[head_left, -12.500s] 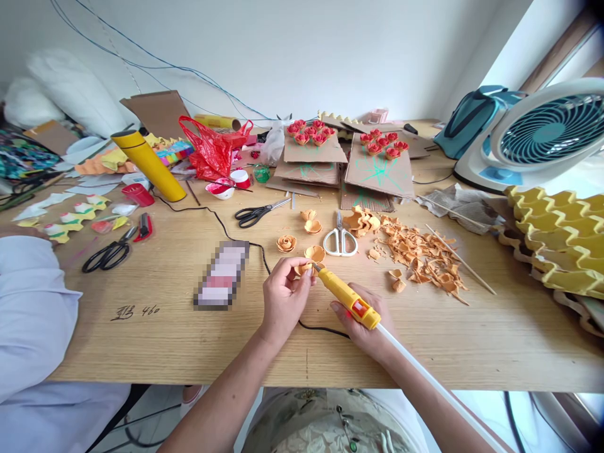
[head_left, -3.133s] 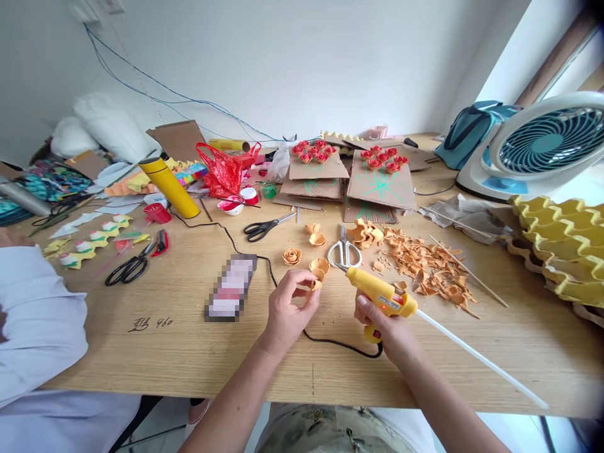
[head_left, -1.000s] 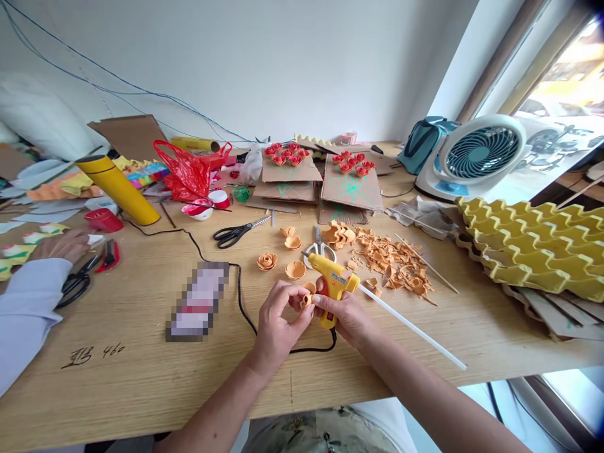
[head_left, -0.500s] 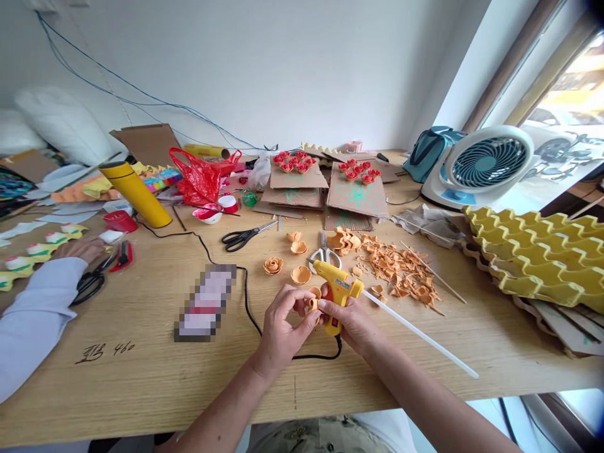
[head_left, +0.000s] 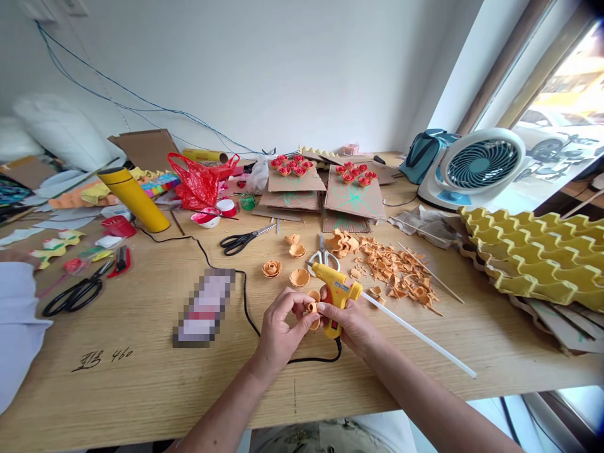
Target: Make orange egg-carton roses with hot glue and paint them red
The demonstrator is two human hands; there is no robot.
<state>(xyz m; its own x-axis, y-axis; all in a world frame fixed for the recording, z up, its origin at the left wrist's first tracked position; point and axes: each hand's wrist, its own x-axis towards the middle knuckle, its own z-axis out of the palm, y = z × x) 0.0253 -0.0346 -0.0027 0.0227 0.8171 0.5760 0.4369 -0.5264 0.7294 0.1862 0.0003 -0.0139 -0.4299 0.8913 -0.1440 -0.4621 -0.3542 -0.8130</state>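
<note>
Orange flower piece [head_left: 313, 307], small and curled, is located above the wooden table [head_left: 160, 396], pinched between thumb and fingers of my left hand [head_left: 282, 324]. My right hand [head_left: 348, 319] is closed round the yellow glue gun [head_left: 336, 287], its thumb at the piece; whether it presses, I cannot tell. A white glue stick [head_left: 419, 335] extends from the gun's rear. Noted beyond the hands: an orange rose [head_left: 272, 268] and white-handled scissors [head_left: 323, 258]. Orange scraps [head_left: 394, 267] lie to the right.

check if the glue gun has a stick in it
In: a long white glue stick juts from the back of the yellow glue gun in the right hand.
</note>
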